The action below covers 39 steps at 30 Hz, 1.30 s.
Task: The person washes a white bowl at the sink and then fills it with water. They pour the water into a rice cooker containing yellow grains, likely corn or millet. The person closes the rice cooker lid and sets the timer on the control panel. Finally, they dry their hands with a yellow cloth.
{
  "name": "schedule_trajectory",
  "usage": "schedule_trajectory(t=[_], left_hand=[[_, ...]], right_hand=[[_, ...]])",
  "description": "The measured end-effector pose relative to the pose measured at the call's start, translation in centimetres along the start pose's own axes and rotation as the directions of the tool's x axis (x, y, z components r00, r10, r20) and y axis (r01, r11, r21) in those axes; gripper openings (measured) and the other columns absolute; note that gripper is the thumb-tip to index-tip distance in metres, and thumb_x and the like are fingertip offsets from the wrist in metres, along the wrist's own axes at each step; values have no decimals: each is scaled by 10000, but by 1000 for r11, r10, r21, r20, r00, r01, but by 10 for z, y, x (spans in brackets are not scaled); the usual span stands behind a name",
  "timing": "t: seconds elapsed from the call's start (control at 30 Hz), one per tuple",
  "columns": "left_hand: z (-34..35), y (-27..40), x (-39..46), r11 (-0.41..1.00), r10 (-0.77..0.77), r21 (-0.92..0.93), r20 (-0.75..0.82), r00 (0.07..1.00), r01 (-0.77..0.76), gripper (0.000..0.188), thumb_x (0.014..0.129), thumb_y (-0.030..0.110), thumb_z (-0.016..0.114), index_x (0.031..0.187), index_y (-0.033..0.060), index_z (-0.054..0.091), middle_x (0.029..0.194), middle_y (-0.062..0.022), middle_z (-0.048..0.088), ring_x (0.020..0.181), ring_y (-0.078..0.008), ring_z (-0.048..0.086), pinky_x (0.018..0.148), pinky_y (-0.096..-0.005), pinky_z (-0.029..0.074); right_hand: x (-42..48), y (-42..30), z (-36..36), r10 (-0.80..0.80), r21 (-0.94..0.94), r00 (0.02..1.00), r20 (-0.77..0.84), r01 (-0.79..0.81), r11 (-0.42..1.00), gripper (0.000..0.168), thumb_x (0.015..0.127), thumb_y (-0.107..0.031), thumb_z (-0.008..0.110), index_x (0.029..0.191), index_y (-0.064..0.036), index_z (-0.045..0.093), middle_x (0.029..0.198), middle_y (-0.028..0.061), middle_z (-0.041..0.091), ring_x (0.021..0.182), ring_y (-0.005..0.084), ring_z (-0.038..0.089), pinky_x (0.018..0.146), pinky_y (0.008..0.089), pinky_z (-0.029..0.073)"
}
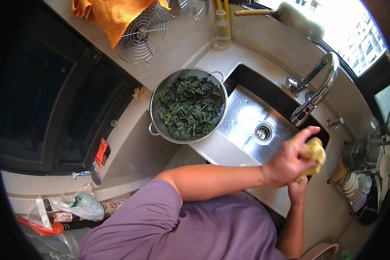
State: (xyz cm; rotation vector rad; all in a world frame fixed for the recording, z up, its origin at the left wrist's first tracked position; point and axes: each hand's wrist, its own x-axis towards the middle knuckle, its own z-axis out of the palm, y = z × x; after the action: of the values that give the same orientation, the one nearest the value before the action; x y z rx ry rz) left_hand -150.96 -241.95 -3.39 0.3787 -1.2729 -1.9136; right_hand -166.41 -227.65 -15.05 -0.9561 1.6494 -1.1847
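Note:
A bunched yellow cloth (314,152) is between my hands, over the near right corner of the sink (243,110). My left hand (286,164) grips it from above, blurred, with the thumb sticking out toward the faucet. Just below, my right hand (297,190) holds the cloth's lower part; its fingers are partly hidden. The chrome faucet (325,86) arches over the sink, its spray head close to my left thumb. A metal mesh colander (152,107) full of dark leafy greens (191,107) stands at the sink's left end. Water drops wet the steel basin around the drain (263,132).
An orange cloth (113,19) and a round wire rack (141,34) lie on the back counter. A glass bottle (222,29) stands in the corner. At right are a rack of bowls (352,187) and utensils. Plastic bags (84,203) lie at lower left.

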Motion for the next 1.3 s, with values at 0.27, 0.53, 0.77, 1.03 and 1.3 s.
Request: schedule_trajectory(t=[0.27,0.53,0.77,1.03,1.3], left_hand=[[-76,-51,-13,993,-115,-32,-344,932,110,275,936,-23,634,1208,0,661,1130,-83,709,1053,-161,670,955,-296,521],[-54,-54,-44,447,309,697,468,828,-561,699,910,570,676,1402,94,537,1495,-190,447,1415,-390,413,1211,-597,214],[-25,-21,-12,981,-194,-11,-63,979,193,231,1030,263,668,1094,42,650,1010,-44,671,899,-101,645,818,-259,539],[44,55,18,746,-296,-454,429,854,487,173,1014,181,639,1176,120,646,1038,-138,648,979,-331,690,848,-487,600],[46,33,42,661,154,-458,858,489,594,201,952,180,730,821,46,656,673,-75,621,625,-218,602,630,-370,527]], right_hand=[[0,-5,-2,368,495,924,-104,-273,825,260,1000,-210,664,1153,-1,650,980,78,714,848,173,690,783,301,564],[-25,-115,51,135,622,959,249,-265,737,787,1085,-624,186,1535,-15,402,1491,71,507,1357,193,481,1185,389,317],[-30,-71,13,244,627,966,81,-239,741,814,1084,-621,251,801,0,694,740,156,707,623,236,705,537,270,540],[-9,-78,43,-437,670,514,738,-634,387,893,1006,-681,343,1412,112,405,937,302,708,870,448,728,707,469,644],[-47,-165,36,-692,861,535,485,-428,273,845,934,-370,742,1601,-101,300,1321,284,613,944,356,732,691,343,623]])
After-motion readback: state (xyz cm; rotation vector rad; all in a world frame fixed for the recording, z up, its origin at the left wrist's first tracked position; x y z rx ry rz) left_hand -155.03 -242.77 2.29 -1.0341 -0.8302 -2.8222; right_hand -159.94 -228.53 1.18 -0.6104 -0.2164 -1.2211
